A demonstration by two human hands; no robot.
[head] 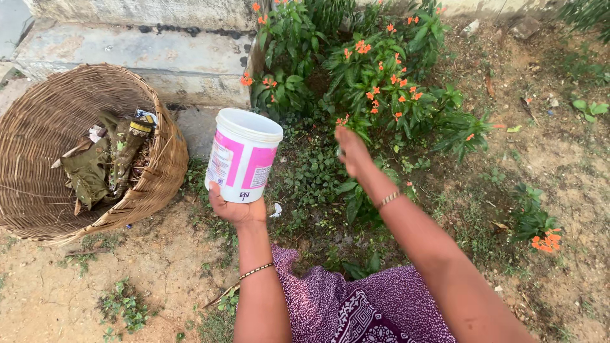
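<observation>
Left hand (236, 208) cups the white-and-pink tub (243, 154) from beneath, upright at 9 o'clock of the flowering plant (381, 70); right hand (353, 152), blurred, grip unreadable, reaches toward 12 o'clock; best keep tub level, close under blooms.

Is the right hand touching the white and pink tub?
Apart. The head view shows the right hand reaching toward the flowers, with weeds visible between it and the tub.

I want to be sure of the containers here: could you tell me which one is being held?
The white and pink tub, upright in the left hand; the wicker basket lies tilted on the ground, untouched.
</observation>
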